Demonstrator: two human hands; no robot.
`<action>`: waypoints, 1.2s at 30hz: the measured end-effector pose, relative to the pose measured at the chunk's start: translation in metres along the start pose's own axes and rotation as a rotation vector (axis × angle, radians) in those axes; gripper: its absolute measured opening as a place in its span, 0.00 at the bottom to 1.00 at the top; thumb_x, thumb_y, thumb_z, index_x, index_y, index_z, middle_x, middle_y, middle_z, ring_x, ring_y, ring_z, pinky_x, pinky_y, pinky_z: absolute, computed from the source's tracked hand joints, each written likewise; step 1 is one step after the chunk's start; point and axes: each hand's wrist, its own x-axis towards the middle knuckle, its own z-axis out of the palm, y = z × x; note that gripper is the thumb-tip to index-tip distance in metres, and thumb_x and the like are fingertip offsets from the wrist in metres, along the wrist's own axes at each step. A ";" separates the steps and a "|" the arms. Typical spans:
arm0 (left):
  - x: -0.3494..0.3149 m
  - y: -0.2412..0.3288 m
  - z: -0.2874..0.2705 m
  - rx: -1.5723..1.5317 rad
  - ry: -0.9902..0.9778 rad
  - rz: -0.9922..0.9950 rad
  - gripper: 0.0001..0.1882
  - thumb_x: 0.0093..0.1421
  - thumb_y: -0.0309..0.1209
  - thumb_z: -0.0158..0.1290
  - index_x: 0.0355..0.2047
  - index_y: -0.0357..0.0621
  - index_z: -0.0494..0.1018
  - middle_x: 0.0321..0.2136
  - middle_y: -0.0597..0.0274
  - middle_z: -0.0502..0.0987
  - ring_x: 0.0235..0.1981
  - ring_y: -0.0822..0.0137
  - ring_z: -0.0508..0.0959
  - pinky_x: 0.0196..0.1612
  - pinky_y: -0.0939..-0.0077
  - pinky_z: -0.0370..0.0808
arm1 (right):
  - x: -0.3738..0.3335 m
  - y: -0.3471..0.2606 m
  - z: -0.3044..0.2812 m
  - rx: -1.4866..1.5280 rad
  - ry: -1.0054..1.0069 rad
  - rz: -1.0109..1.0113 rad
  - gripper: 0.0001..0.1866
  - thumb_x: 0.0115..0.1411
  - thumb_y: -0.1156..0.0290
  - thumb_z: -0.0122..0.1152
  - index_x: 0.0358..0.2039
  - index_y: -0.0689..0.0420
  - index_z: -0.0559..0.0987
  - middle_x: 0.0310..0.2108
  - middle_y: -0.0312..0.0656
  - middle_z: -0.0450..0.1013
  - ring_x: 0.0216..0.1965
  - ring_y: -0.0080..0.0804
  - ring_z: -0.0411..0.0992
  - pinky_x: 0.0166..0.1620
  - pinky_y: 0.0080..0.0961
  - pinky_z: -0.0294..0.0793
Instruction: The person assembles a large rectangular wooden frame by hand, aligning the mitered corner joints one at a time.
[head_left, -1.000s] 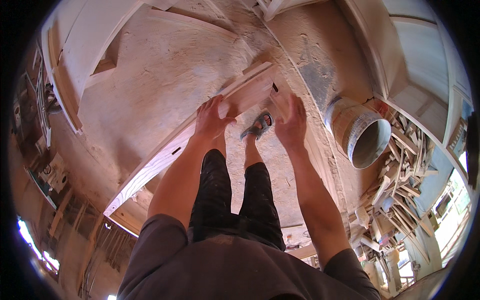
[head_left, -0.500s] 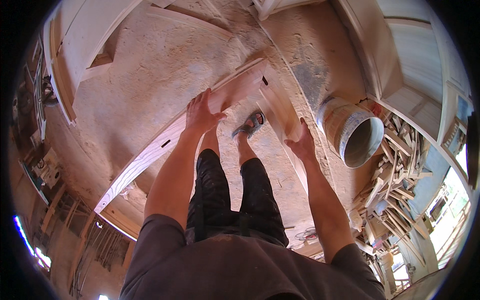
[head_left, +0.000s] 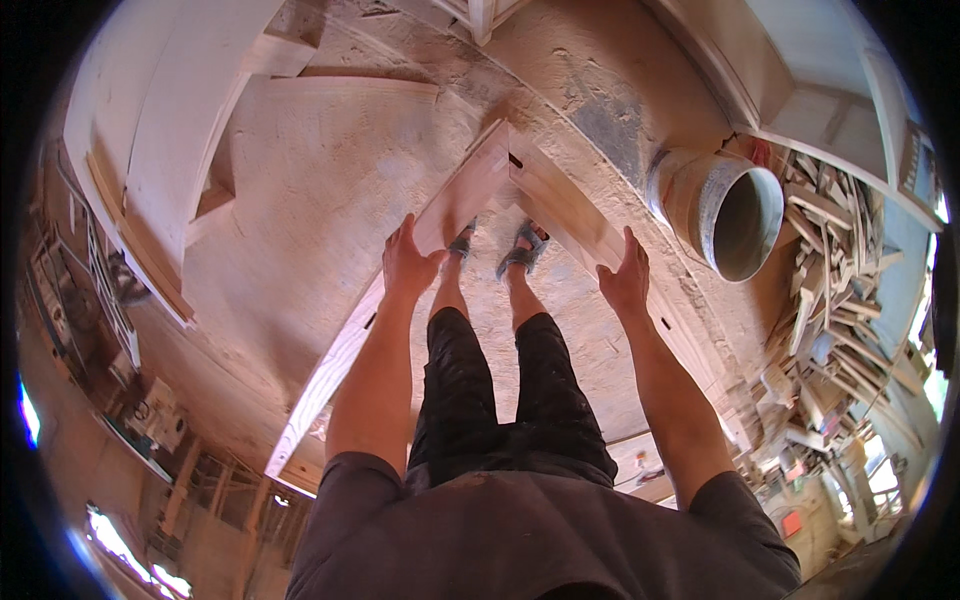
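Observation:
Two long, pale wooden boards meet at a corner on the floor ahead of me, dark slots cut in their faces. The left board (head_left: 335,375) runs back toward my left side. The right board (head_left: 570,205) passes behind my right forearm. My left hand (head_left: 408,262) is over the left board, fingers stretched and thumb apart, with a hand-shaped shadow on the wood beside it. Over the right board is my right hand (head_left: 627,280), similarly spread. Whether either palm touches wood cannot be made out. My sandalled feet stand between the boards.
A large bucket (head_left: 690,205) with a whitish rim stands at the right. Beyond it is a heap of wood offcuts (head_left: 830,250). Tall wooden panels (head_left: 150,130) rise at the left, pale wooden cabinetry (head_left: 830,130) at the upper right. Dust covers the floor (head_left: 320,180).
My view has turned, so the boards, bucket and panels appear swung anticlockwise. My left foot now shows beside the right one. Both hands keep about the same places over the boards.

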 end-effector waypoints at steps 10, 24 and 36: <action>-0.052 -0.035 -0.046 0.184 -0.080 0.044 0.45 0.54 0.35 0.68 0.69 0.37 0.61 0.65 0.39 0.68 0.67 0.41 0.65 0.70 0.51 0.62 | -0.157 0.028 0.029 0.183 -0.019 0.383 0.40 0.52 0.70 0.70 0.67 0.60 0.68 0.62 0.58 0.70 0.64 0.54 0.68 0.67 0.44 0.66; -0.041 -0.077 -0.072 0.713 -0.431 0.605 0.43 0.54 0.35 0.68 0.66 0.29 0.64 0.60 0.35 0.74 0.61 0.45 0.76 0.65 0.58 0.71 | -0.433 0.049 0.160 0.713 0.205 0.772 0.30 0.55 0.62 0.66 0.57 0.64 0.77 0.57 0.59 0.75 0.61 0.55 0.73 0.66 0.44 0.70; -0.224 0.090 0.125 0.901 -0.609 0.806 0.35 0.51 0.33 0.71 0.55 0.29 0.71 0.44 0.45 0.82 0.46 0.53 0.83 0.51 0.62 0.79 | -0.683 0.127 0.246 1.187 0.464 1.386 0.30 0.60 0.55 0.60 0.59 0.57 0.78 0.59 0.55 0.75 0.62 0.54 0.71 0.65 0.44 0.70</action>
